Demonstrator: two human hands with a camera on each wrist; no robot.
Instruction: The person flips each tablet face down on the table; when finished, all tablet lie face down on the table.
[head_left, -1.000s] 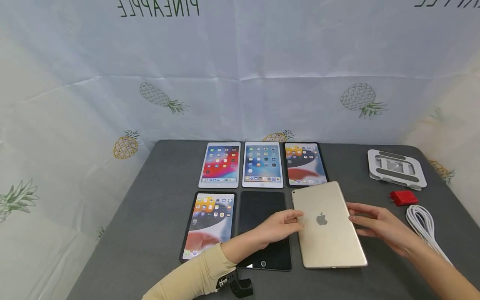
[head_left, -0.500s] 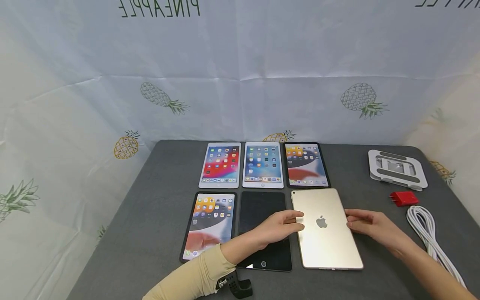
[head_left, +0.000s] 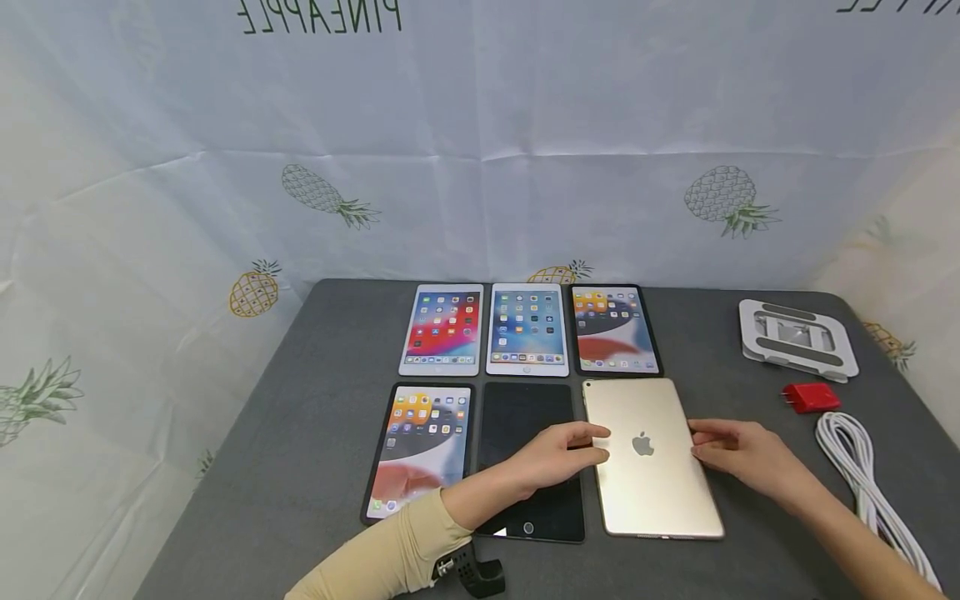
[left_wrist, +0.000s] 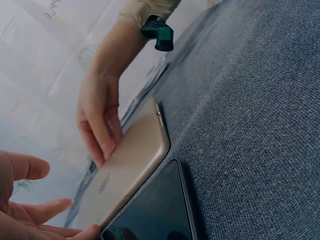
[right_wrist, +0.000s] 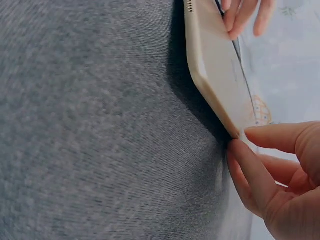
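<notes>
The flat gold metal tablet (head_left: pixel 649 458), long axis running away from the person, lies face-down between the relaxed, straight-fingered left hand (head_left: pixel 558 457) and right hand (head_left: pixel 738 457), each touching a long edge.

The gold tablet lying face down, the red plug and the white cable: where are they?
gold tablet (head_left: pixel 649 483), head view, on its back below the logo.
red plug (head_left: pixel 812 397), head view, on its red body.
white cable (head_left: pixel 851 450), head view, on the coiled part.

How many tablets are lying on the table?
6. Back row: left, middle, right. Front row: lit one left, dark one middle, gold one face down on the right, between both hands.
</notes>
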